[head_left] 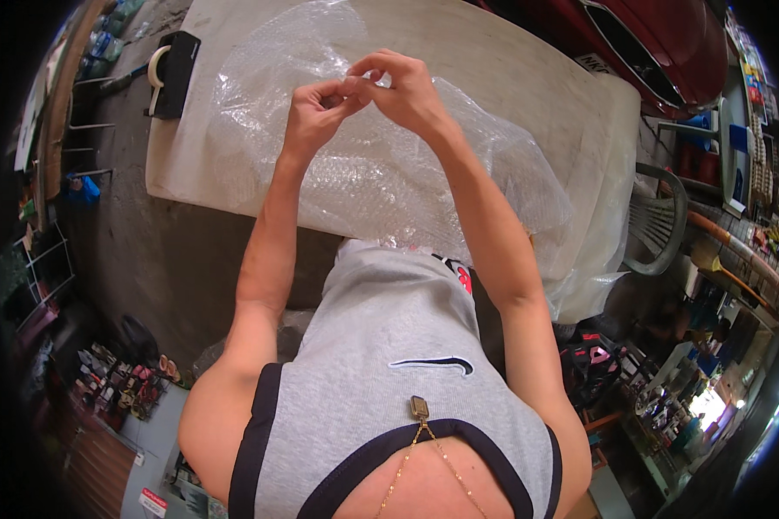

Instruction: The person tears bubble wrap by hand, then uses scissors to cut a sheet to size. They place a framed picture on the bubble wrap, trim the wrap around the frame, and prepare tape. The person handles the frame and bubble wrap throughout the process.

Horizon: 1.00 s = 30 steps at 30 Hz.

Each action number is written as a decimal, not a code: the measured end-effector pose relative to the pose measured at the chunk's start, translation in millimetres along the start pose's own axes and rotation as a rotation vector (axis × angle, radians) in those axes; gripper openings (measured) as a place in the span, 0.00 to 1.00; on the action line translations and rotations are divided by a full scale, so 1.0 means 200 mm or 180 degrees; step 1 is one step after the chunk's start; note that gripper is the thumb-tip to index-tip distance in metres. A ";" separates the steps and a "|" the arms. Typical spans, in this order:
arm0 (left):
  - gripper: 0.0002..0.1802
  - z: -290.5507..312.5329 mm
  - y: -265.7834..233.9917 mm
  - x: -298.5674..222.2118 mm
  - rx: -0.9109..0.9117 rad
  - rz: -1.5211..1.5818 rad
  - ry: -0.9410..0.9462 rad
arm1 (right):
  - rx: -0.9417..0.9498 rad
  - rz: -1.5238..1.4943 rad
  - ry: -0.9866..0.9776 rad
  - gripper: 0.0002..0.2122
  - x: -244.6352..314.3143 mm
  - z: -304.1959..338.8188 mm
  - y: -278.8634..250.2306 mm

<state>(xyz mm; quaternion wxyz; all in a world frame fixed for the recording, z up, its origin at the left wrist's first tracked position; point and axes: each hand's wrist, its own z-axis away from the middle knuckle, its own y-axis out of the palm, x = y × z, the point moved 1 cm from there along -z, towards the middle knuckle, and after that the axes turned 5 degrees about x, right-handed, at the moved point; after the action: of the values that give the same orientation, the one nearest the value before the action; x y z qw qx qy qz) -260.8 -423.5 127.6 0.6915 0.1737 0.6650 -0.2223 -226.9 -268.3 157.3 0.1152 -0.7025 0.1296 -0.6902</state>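
My left hand (pixel 317 114) and my right hand (pixel 404 92) meet above a pale table (pixel 528 78), fingertips pinched together and touching. Whatever lies between the fingers, if anything, is too small to make out. Below them a crumpled sheet of clear bubble wrap (pixel 363 186) spreads across the table and hangs over its near edge. At the table's far left corner stands a black tape dispenser (pixel 178 80) with a roll of pale tape (pixel 157 67) on it, apart from both hands.
A dark red car (pixel 666 52) is close behind the table's far right. A grey plastic chair (pixel 662 221) stands against the right end. Shoes (pixel 134 389) fill a rack at the lower left. Clear plastic sheeting (pixel 584 294) drapes off the table's right side.
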 end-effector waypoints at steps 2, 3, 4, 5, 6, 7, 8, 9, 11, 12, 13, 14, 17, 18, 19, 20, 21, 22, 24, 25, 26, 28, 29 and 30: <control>0.06 0.02 -0.01 -0.01 0.0134 -0.0090 -0.0062 | 0.0106 -0.0272 0.0234 0.07 -0.04 -0.01 -0.01; 0.07 0.02 -0.01 -0.01 0.0205 -0.0129 -0.0087 | 0.0132 -0.0309 0.0257 0.08 -0.05 -0.02 -0.02; 0.07 0.03 -0.01 -0.02 0.0212 -0.0098 -0.0120 | 0.0140 -0.0316 0.0369 0.08 -0.06 -0.03 -0.03; 0.07 0.04 -0.01 -0.02 0.0219 -0.0066 -0.0153 | 0.0147 -0.0484 0.0374 0.07 -0.07 -0.04 -0.04; 0.07 0.04 -0.01 -0.03 0.0246 -0.0030 -0.0177 | 0.0190 -0.0741 0.0295 0.07 -0.08 -0.05 -0.05; 0.07 0.05 -0.01 -0.03 0.0235 0.0022 -0.0209 | 0.0220 -0.0960 0.0340 0.07 -0.08 -0.06 -0.06; 0.07 0.05 0.00 -0.03 0.0244 0.0076 -0.0230 | 0.0264 -0.1188 0.0335 0.07 -0.09 -0.07 -0.06; 0.08 0.05 0.00 -0.03 0.0189 0.0126 -0.0193 | 0.0292 -0.1417 0.0240 0.06 -0.09 -0.07 -0.07; 0.08 0.05 0.00 -0.03 0.0225 0.0077 -0.0167 | 0.0306 -0.1441 0.0398 0.06 -0.10 -0.08 -0.07; 0.08 0.05 -0.01 -0.02 0.0240 0.0045 -0.0108 | 0.0320 -0.1479 0.0400 0.05 -0.10 -0.09 -0.07; 0.08 0.05 -0.02 -0.02 0.0240 0.0021 -0.0157 | 0.0286 -0.1555 0.0471 0.05 -0.11 -0.10 -0.07; 0.08 0.05 -0.03 -0.01 0.0270 0.0004 -0.0189 | 0.0241 -0.1630 0.0528 0.05 -0.12 -0.10 -0.08; 0.08 0.08 -0.05 0.01 0.0625 0.0031 -0.0363 | -0.0496 -0.2019 0.0792 0.04 -0.15 -0.12 -0.17; 0.08 0.10 -0.05 0.01 0.0786 0.0046 -0.0428 | -0.0869 -0.2145 0.0919 0.04 -0.16 -0.13 -0.21; 0.08 0.13 -0.05 0.01 0.0651 0.0156 -0.0497 | -0.0871 -0.2148 0.0860 0.04 -0.16 -0.14 -0.26; 0.08 0.15 -0.05 0.02 0.0524 0.0271 -0.0563 | -0.0904 -0.2118 0.0837 0.04 -0.15 -0.15 -0.30; 0.08 0.16 -0.04 0.03 0.0433 0.0407 -0.0666 | -0.0991 -0.2047 0.0865 0.04 -0.15 -0.14 -0.33; 0.07 0.16 -0.03 0.03 0.0300 0.0625 -0.0761 | -0.0913 -0.1965 0.0648 0.05 -0.14 -0.13 -0.33; 0.06 0.17 -0.03 0.05 0.0088 0.1066 -0.1021 | -0.0852 -0.1756 0.0306 0.06 -0.11 -0.07 -0.29; 0.06 0.17 -0.03 0.06 0.0077 0.1308 -0.1082 | -0.0811 -0.1663 0.0188 0.07 -0.09 -0.02 -0.25; 0.07 0.16 -0.03 0.07 0.0062 0.1550 -0.1132 | -0.0771 -0.1572 0.0070 0.08 -0.07 0.04 -0.19; 0.07 0.15 -0.02 0.09 -0.0005 0.1930 -0.1188 | -0.0640 -0.1301 -0.0017 0.08 -0.02 0.17 -0.03; 0.08 0.15 -0.01 0.10 -0.0061 0.2069 -0.1197 | -0.0561 -0.1102 0.0113 0.08 0.00 0.23 0.06; 0.08 0.16 0.01 0.12 -0.0116 0.2209 -0.1211 | -0.0720 -0.0758 -0.0165 0.07 0.03 0.28 0.14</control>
<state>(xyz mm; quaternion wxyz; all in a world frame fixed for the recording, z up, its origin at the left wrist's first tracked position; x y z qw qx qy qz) -233.1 -440.5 106.1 0.8394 0.3316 0.4307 0.0082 -171.6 -297.7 152.1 -0.0439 -0.7389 0.1193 -0.6617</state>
